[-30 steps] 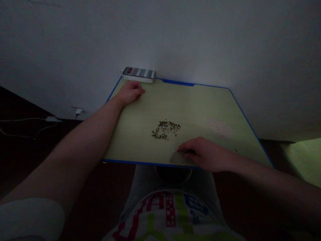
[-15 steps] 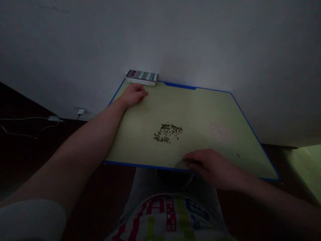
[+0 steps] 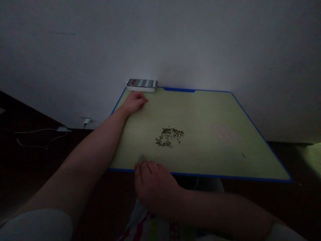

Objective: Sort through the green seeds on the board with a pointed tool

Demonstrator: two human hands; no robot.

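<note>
My left hand (image 3: pixel 136 102) rests loosely curled at the far left of the pale yellow-green tabletop (image 3: pixel 195 110), just in front of a phone; I see nothing in its fingers. At the near edge, left of the middle, my right hand (image 3: pixel 155 179) is closed on a small, clear, see-through piece (image 3: pixel 142 158). Most of that piece is hidden by the fingers, so its kind does not show. Beyond the right hand lies a scattered patch of small dark green beans (image 3: pixel 170 135). Farther right is a spread of pale grains (image 3: pixel 224 133).
A phone (image 3: pixel 142 83) lies on a white box (image 3: pixel 141 89) at the far left corner, against the wall (image 3: pixel 190 40). A small dark sliver (image 3: pixel 243 155) lies near the right side. A plug (image 3: pixel 87 122) and white cable (image 3: pixel 32 130) are at left. Blue trim rings the tabletop.
My right hand has moved left along the near edge with the clear piece, now reaching across my body. My left hand has stayed in place. The view has tilted slightly upward.
</note>
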